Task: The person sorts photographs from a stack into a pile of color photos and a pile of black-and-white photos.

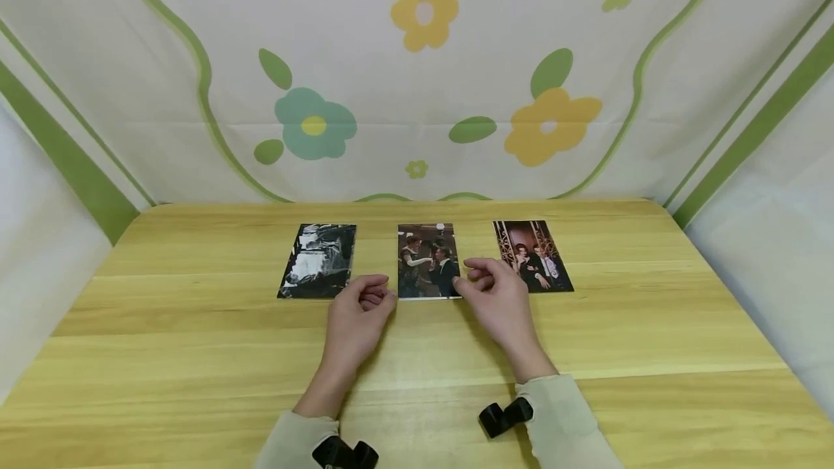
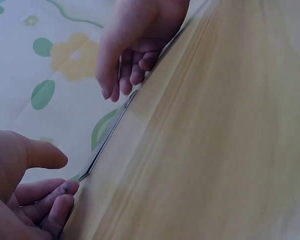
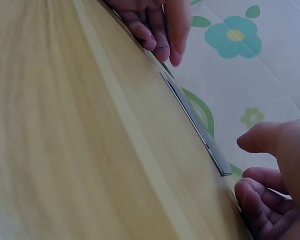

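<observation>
Three photo cards lie flat in a row on the wooden table: a black-and-white one (image 1: 319, 261) on the left, a dark one with several figures (image 1: 428, 266) in the middle, and a reddish-brown one with two people (image 1: 531, 252) on the right. My left hand (image 1: 358, 320) is beside the middle card's lower left corner, fingers loosely bent, and covers a bit of the left card's corner. At the lower right corner is my right hand (image 1: 498, 302), partly over the right card. In the wrist views thumb and fingers stand apart with nothing between; whether fingertips touch the middle card, I cannot tell.
The wooden tabletop (image 1: 417, 396) spreads around the cards and under both forearms. Behind it hangs a white cloth (image 1: 417, 85) with flowers and green lines. Black wrist devices (image 1: 504, 417) sit at both sleeve cuffs.
</observation>
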Tool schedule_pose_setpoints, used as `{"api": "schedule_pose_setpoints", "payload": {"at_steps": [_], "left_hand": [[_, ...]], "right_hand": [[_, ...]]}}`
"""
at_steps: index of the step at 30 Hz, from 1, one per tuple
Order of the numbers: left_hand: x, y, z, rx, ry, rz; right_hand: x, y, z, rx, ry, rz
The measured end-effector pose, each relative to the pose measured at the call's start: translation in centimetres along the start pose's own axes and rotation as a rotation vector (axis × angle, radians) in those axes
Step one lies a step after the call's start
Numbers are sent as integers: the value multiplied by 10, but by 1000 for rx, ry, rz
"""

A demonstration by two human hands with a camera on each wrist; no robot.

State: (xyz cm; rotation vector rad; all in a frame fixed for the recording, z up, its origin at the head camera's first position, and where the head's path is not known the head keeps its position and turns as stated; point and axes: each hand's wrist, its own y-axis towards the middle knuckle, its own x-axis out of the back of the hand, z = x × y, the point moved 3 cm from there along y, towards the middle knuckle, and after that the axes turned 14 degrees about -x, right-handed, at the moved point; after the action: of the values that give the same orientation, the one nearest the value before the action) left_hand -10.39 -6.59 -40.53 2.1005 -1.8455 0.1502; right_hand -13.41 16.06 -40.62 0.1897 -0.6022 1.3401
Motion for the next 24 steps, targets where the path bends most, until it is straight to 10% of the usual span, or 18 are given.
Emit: {"api": "schedule_pose_setpoints", "payload": {"at_steps": [12, 24], "left_hand": [[-19, 4, -7, -95, 266, 58], [-22, 4, -8, -80, 303, 75]], "right_hand": [[-6, -3, 4, 46, -182, 4], [-11, -6, 5, 60, -231, -18]]}}
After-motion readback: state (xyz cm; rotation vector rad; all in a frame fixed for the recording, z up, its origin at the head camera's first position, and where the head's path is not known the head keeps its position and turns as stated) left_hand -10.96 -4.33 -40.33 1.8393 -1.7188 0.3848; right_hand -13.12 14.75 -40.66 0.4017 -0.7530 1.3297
